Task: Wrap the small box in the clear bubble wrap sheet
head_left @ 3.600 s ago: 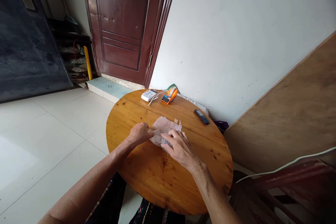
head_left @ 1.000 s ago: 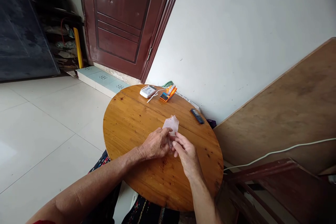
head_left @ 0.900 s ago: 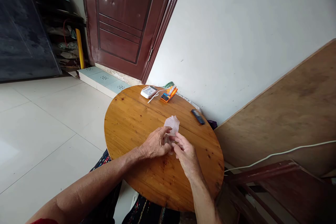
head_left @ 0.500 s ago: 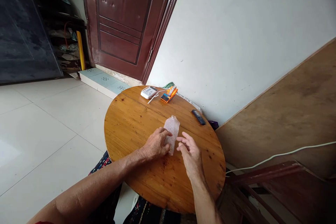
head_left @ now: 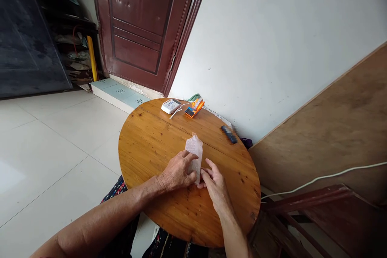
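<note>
A translucent pinkish-white bubble wrap packet (head_left: 194,147) lies on the round wooden table (head_left: 145,141), its long side pointing away from me. My left hand (head_left: 180,171) rests over its left and near part, with the thumb and fingers bent onto it, holding it. At the packet's lower right edge, my right hand (head_left: 214,181) has its thumb and a lower finger closed on the border, while the index finger stands off to the side. What is inside the wrap cannot be made out.
Toward the table's far rim are a white device with dark panel (head_left: 171,106), a white cable (head_left: 175,113) and an orange tape dispenser (head_left: 195,108). A dark, partly blurred object (head_left: 229,134) lies near the right rim. The white wall (head_left: 256,48) stands close behind.
My right hand has moved left and toward me, from beside the packet to its lower right edge. The packet and my left hand have shifted slightly toward me.
</note>
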Tool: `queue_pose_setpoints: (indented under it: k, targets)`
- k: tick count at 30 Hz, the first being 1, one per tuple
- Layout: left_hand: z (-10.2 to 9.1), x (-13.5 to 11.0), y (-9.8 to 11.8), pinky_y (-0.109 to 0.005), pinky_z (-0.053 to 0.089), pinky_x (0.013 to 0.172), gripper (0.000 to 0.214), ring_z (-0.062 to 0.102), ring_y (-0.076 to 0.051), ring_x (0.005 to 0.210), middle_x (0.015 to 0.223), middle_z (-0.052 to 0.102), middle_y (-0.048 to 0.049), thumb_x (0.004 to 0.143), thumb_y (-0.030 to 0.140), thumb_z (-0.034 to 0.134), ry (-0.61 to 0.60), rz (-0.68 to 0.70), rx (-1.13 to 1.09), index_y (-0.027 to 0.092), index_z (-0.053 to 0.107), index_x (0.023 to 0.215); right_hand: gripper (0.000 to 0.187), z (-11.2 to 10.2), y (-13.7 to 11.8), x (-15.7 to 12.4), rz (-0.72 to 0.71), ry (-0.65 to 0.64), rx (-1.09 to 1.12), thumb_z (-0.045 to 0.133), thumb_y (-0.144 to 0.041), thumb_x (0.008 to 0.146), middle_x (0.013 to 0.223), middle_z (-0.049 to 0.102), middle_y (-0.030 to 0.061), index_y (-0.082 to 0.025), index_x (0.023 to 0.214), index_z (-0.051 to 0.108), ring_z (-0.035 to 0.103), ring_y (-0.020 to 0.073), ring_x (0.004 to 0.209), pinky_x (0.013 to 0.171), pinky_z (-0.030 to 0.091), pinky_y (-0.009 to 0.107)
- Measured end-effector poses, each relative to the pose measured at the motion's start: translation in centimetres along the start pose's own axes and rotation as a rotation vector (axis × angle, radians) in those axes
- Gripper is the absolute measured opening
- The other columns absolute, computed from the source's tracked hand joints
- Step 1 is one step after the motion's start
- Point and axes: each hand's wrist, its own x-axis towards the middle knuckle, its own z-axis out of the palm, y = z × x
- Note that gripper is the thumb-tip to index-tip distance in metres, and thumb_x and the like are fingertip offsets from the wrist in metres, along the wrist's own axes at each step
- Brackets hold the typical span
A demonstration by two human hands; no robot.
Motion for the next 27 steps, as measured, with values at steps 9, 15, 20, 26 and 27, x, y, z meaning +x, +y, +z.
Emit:
queue_pose_setpoints:
  k: [9, 15, 20, 26, 27]
  targets:
    - [-1.2, 0.1, 1.0, -0.041, 0.048, 0.097, 0.058, 0.056, -0.029, 0.114, 0.125, 0.060, -0.0107, 0.074, 0.023, 0.056, -0.093, 0.033, 0.119, 0.018, 0.050, 0.132, 0.054, -0.9, -1.0, 0.9, -0.289, 0.088, -0.174, 0.062, -0.039, 0.079, 0.095, 0.072, 0.0088, -0.016, 0.128, 0.052, 0.067, 0.0215, 0.086, 0.075, 0.056, 0.034]
    - [-0.6, 0.3, 0.4, -0.042, 0.047, 0.098, 0.065, 0.056, -0.029, 0.112, 0.124, 0.061, -0.0092, 0.074, 0.023, 0.056, -0.084, 0.087, 0.124, 0.022, 0.044, 0.138, 0.043, -0.2, -1.3, 2.7, -0.479, 0.041, -0.314, 0.054, -0.032, 0.085, 0.108, 0.071, 0.0100, -0.019, 0.126, 0.056, 0.066, 0.0206, 0.092, 0.081, 0.053, 0.035]
    - [-0.6, 0.6, -0.1, -0.043, 0.047, 0.099, 0.076, 0.056, -0.029, 0.116, 0.128, 0.059, -0.0099, 0.073, 0.023, 0.056, -0.112, 0.089, 0.079, 0.023, 0.034, 0.146, 0.043, -0.3, -1.0, 4.2, -0.587, 0.006, -0.408, 0.048, -0.024, 0.085, 0.112, 0.071, 0.0084, -0.021, 0.127, 0.056, 0.063, 0.0217, 0.104, 0.089, 0.049, 0.038]
    - [-0.9, 0.9, 0.0, -0.040, 0.049, 0.094, 0.078, 0.060, -0.028, 0.107, 0.120, 0.061, -0.0102, 0.072, 0.024, 0.057, -0.146, 0.053, 0.062, 0.023, 0.033, 0.146, 0.042, -0.4, -0.9, 4.9, -0.566, -0.020, -0.362, 0.050, -0.025, 0.084, 0.111, 0.071, 0.0078, -0.021, 0.126, 0.057, 0.064, 0.0217, 0.104, 0.095, 0.048, 0.040]
    - [-0.9, 1.0, 0.0, -0.040, 0.049, 0.094, 0.078, 0.061, -0.028, 0.105, 0.120, 0.061, -0.0100, 0.072, 0.024, 0.057, -0.144, 0.053, 0.057, 0.023, 0.033, 0.146, 0.042, -0.4, -1.0, 5.0, -0.562, -0.027, -0.351, 0.050, -0.025, 0.084, 0.111, 0.071, 0.0078, -0.021, 0.125, 0.057, 0.064, 0.0217, 0.103, 0.094, 0.049, 0.040]
